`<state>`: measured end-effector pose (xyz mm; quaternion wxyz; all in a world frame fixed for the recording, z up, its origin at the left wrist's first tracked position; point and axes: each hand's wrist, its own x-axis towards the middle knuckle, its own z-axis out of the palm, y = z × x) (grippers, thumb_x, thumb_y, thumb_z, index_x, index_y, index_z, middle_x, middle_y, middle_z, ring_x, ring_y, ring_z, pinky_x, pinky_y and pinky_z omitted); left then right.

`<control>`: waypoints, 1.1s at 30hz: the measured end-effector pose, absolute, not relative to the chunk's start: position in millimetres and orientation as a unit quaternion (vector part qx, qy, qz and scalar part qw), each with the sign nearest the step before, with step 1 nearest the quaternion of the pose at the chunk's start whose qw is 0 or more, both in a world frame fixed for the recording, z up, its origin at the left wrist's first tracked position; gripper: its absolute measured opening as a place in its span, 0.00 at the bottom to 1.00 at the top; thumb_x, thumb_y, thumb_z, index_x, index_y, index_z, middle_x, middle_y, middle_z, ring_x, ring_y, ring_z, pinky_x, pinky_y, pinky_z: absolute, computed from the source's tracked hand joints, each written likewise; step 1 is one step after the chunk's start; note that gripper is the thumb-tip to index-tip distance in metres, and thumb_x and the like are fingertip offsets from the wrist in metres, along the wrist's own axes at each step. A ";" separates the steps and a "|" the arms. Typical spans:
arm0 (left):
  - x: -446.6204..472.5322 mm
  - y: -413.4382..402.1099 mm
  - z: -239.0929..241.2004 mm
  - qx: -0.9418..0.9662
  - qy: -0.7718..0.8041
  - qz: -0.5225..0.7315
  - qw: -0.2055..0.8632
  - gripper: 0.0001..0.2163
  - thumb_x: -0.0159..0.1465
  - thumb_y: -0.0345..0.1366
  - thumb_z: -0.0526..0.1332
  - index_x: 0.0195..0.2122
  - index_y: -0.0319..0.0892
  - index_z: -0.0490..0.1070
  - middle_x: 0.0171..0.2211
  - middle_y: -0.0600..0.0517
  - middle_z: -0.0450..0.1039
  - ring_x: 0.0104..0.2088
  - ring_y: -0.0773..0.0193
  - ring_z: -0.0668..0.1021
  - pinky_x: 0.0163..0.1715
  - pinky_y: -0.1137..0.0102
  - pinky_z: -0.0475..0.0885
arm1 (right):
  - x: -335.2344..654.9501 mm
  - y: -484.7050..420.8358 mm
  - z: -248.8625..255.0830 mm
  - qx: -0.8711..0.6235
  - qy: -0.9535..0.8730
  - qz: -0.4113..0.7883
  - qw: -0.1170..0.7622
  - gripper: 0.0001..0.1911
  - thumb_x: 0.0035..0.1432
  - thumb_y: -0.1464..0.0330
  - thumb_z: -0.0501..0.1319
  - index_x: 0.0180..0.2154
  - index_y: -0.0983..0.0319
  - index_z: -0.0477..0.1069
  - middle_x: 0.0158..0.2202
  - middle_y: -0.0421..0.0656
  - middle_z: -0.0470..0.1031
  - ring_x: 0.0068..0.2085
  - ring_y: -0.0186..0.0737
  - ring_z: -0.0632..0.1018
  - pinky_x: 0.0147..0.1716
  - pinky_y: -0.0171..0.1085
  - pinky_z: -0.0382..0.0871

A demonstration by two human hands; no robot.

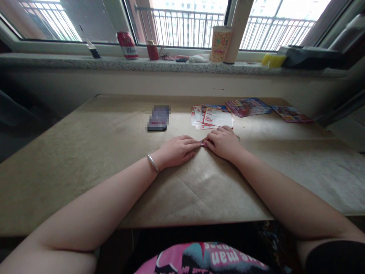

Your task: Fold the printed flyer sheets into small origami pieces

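right hand (224,142) half-closed over small colourful piece (202,143)

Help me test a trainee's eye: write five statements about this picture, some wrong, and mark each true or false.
1. The right hand partly covers a small colourful item. True.
2. The phone rests on the windowsill. False: it lies on the table, beyond the left hand.
3. A silver bracelet circles the left wrist. True.
4. The paper cup stands on the table. False: it stands on the windowsill.
5. The red-and-white can stands to the picture's left of the cup. True.
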<state>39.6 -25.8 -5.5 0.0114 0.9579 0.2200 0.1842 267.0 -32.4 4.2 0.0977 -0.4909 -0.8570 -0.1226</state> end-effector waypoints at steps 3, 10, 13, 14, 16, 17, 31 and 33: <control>41.2 -26.1 -6.3 0.957 0.228 0.178 0.010 0.18 0.67 0.33 0.55 0.59 0.42 0.67 0.52 0.45 0.73 0.52 0.57 0.74 0.54 0.59 0.71 | 263.8 -27.4 1.3 -0.506 -0.851 -0.092 0.105 0.16 0.64 0.59 0.53 0.33 0.61 0.74 0.37 0.48 0.80 0.42 0.48 0.75 0.49 0.46 0.57; 43.9 -30.6 -6.5 0.951 0.258 0.170 -0.011 0.16 0.69 0.35 0.53 0.55 0.41 0.70 0.48 0.45 0.74 0.47 0.58 0.75 0.48 0.62 0.72 | 271.8 -15.5 -6.7 -0.528 -0.840 0.019 0.123 0.13 0.60 0.58 0.58 0.30 0.60 0.72 0.34 0.44 0.79 0.36 0.43 0.76 0.34 0.38 0.61; 43.6 -32.6 -4.6 0.949 0.269 0.161 -0.029 0.15 0.68 0.36 0.53 0.52 0.41 0.72 0.45 0.45 0.74 0.44 0.59 0.75 0.45 0.63 0.73 | 273.7 -14.4 -9.6 -0.535 -0.832 0.036 0.143 0.13 0.59 0.58 0.59 0.29 0.59 0.72 0.33 0.44 0.79 0.36 0.42 0.76 0.33 0.37 0.61; 43.5 -33.0 -4.1 0.948 0.273 0.158 -0.034 0.14 0.68 0.36 0.53 0.52 0.41 0.72 0.44 0.45 0.74 0.43 0.59 0.75 0.44 0.64 0.73 | 273.9 -14.2 -10.2 -0.536 -0.831 0.039 0.146 0.13 0.59 0.58 0.59 0.29 0.59 0.73 0.33 0.44 0.79 0.36 0.42 0.76 0.33 0.37 0.61; 43.4 -33.3 -3.5 0.947 0.279 0.155 -0.040 0.14 0.68 0.36 0.53 0.50 0.42 0.73 0.43 0.45 0.74 0.42 0.59 0.75 0.43 0.64 0.73 | 273.9 -14.0 -10.7 -0.538 -0.828 0.047 0.149 0.13 0.59 0.58 0.59 0.29 0.59 0.73 0.33 0.43 0.80 0.37 0.42 0.76 0.33 0.37 0.61; 43.3 -33.2 -3.5 0.946 0.281 0.154 -0.042 0.14 0.68 0.36 0.53 0.50 0.42 0.74 0.43 0.45 0.74 0.42 0.59 0.75 0.43 0.64 0.73 | 273.8 -14.0 -10.8 -0.540 -0.827 0.051 0.150 0.13 0.60 0.58 0.59 0.29 0.59 0.73 0.33 0.43 0.80 0.37 0.41 0.76 0.33 0.37 0.61; 45.9 -33.2 -4.3 0.943 0.292 0.145 -0.067 0.13 0.68 0.36 0.53 0.49 0.42 0.74 0.41 0.46 0.74 0.41 0.59 0.75 0.41 0.64 0.73 | 270.7 -13.6 -9.0 -0.564 -0.814 0.050 0.129 0.13 0.60 0.58 0.59 0.30 0.59 0.74 0.34 0.43 0.80 0.36 0.42 0.76 0.32 0.37 0.59; 46.0 -33.0 -4.4 0.943 0.293 0.144 -0.068 0.13 0.68 0.36 0.53 0.48 0.42 0.75 0.41 0.46 0.74 0.41 0.59 0.75 0.42 0.64 0.73 | 270.6 -13.8 -9.1 -0.568 -0.811 0.049 0.131 0.14 0.60 0.57 0.59 0.29 0.58 0.74 0.33 0.43 0.80 0.36 0.42 0.76 0.31 0.37 0.59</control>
